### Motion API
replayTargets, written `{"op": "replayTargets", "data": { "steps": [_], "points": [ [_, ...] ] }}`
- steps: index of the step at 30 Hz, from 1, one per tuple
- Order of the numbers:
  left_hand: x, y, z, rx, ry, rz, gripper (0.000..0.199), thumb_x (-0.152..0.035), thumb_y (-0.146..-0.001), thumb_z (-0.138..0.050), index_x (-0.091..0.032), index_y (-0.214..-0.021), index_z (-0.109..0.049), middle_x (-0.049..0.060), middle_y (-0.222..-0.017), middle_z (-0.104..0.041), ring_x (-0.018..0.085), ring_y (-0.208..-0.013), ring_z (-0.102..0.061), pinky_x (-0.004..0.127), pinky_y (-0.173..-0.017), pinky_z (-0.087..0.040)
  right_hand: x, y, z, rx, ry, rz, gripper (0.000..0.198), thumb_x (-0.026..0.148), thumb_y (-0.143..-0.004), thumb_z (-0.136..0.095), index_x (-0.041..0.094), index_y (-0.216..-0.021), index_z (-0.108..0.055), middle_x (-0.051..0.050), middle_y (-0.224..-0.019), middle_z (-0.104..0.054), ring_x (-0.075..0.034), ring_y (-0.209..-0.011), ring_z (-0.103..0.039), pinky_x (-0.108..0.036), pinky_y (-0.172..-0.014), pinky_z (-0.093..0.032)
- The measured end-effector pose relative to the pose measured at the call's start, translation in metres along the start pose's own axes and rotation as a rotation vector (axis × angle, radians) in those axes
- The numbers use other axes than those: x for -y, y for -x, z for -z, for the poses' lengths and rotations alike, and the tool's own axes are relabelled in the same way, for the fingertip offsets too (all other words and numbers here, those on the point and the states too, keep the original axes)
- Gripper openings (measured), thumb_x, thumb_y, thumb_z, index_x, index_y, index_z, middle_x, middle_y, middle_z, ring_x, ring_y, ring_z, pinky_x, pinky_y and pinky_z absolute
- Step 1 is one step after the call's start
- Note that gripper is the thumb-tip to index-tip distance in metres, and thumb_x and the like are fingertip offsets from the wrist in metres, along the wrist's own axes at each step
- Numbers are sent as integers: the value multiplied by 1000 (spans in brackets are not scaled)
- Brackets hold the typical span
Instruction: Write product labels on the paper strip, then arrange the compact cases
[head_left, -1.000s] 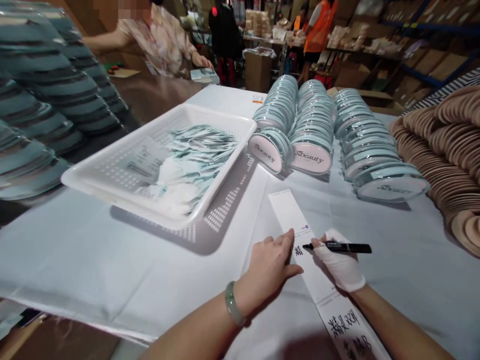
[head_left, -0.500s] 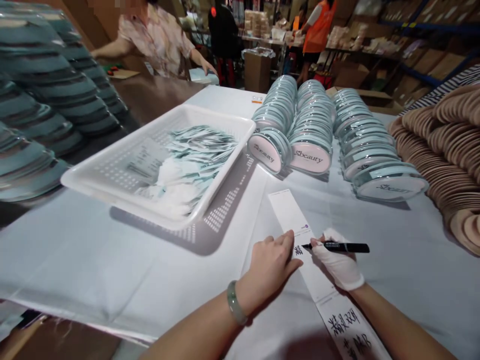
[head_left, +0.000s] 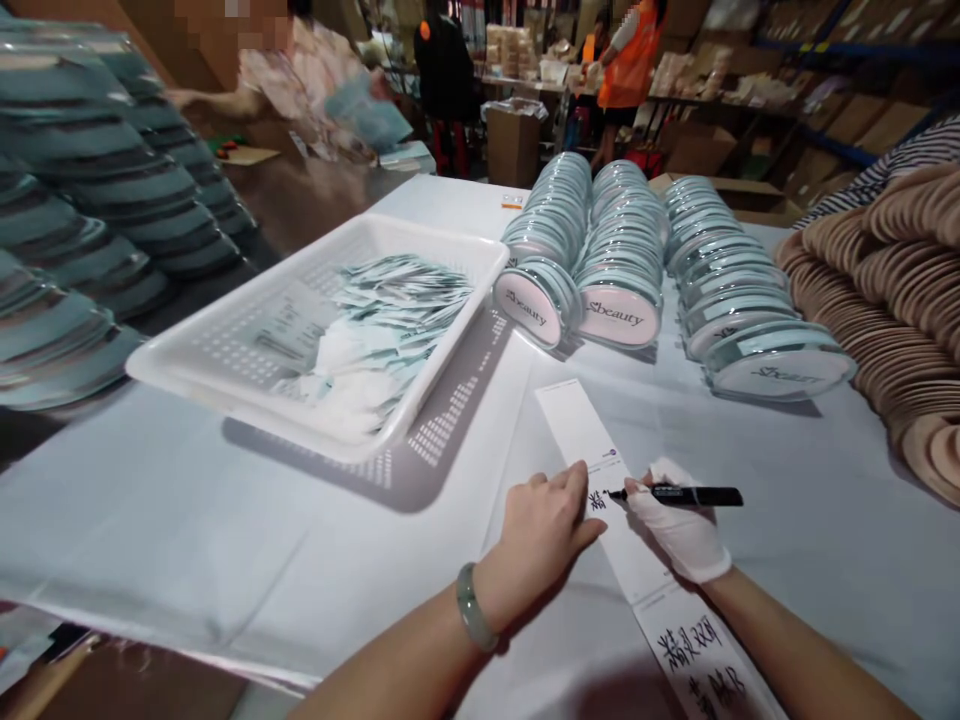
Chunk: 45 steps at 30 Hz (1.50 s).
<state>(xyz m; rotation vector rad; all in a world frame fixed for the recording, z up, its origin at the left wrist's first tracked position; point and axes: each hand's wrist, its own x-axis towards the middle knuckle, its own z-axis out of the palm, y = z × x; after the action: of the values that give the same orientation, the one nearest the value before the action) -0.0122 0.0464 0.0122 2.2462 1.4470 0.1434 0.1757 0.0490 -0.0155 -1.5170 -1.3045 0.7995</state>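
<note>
A long white paper strip [head_left: 574, 420] lies slantwise on the white-covered table, with black handwritten characters at its near end and one more character in the middle. My left hand [head_left: 541, 525], bare with a green bangle at the wrist, rests on the strip's left edge, thumb apart from the fingers. In a white glove, my right hand [head_left: 681, 535] grips a black marker pen [head_left: 701, 496] that lies nearly level. The pen's tip meets the strip just right of the middle character.
Left of the strip stands a white plastic basket [head_left: 247, 420] of pale packets. Rows of round pale-blue packages [head_left: 619, 260] stand ahead, and beige pads [head_left: 892, 310] are stacked at the right. More blue packages [head_left: 112, 190] rise at the left. A co-worker [head_left: 315, 60] stands across the table.
The marker tip has shifted slightly right, with a little more ink on the middle character. My left hand stays put. The co-worker has lifted a pale-blue item.
</note>
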Motion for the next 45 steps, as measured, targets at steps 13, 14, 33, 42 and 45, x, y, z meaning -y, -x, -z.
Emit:
{"op": "replayTargets", "data": {
  "steps": [13, 14, 33, 42, 45],
  "points": [
    [0, 0, 0, 23, -10, 6, 52, -51, -94, -67, -21, -133, -49, 3, -114, -76, 28, -98, -70, 35, -70, -51, -15, 0, 6, 18, 161, 148, 43, 54, -83, -69, 22, -62, -49, 3, -59, -49, -13, -56, -47, -28, -56, -38],
    [0, 0, 0, 22, -10, 5, 51, -51, -94, -67, -21, -132, -50, 3, -113, -76, 27, -98, -70, 35, -70, -50, -16, 0, 7, 40, 182, 166, 42, 53, -84, -69, 22, -62, -49, 3, -59, -49, -13, -56, -48, -28, -56, -38],
    [-1, -2, 0, 48, -12, 30, 42, -50, -94, -67, -23, -123, -55, 4, -110, -76, 26, -98, -71, 32, -71, -49, 1, 2, 5, 67, 135, 79, 36, 46, -76, -66, 24, -57, -45, 4, -51, -45, -12, -48, -42, -26, -48, -33],
    [-2, 3, -8, 48, -126, 63, 44, -44, -99, -60, -26, -138, -53, 8, -113, -76, 28, -98, -72, 33, -66, -51, -11, -8, -1, -150, -93, -108, 32, 40, -63, -63, 26, -61, -34, 7, -55, -38, -12, -54, -40, -27, -56, -44],
    [-1, 5, -16, -17, -137, -21, 48, -36, -99, -61, -31, -145, -48, 7, -139, -66, 25, -102, -72, 32, -68, -54, -5, -15, 5, -65, -113, -134, 32, 41, -64, -65, 25, -62, -38, 7, -55, -40, -12, -54, -41, -27, -55, -46]
  ]
}}
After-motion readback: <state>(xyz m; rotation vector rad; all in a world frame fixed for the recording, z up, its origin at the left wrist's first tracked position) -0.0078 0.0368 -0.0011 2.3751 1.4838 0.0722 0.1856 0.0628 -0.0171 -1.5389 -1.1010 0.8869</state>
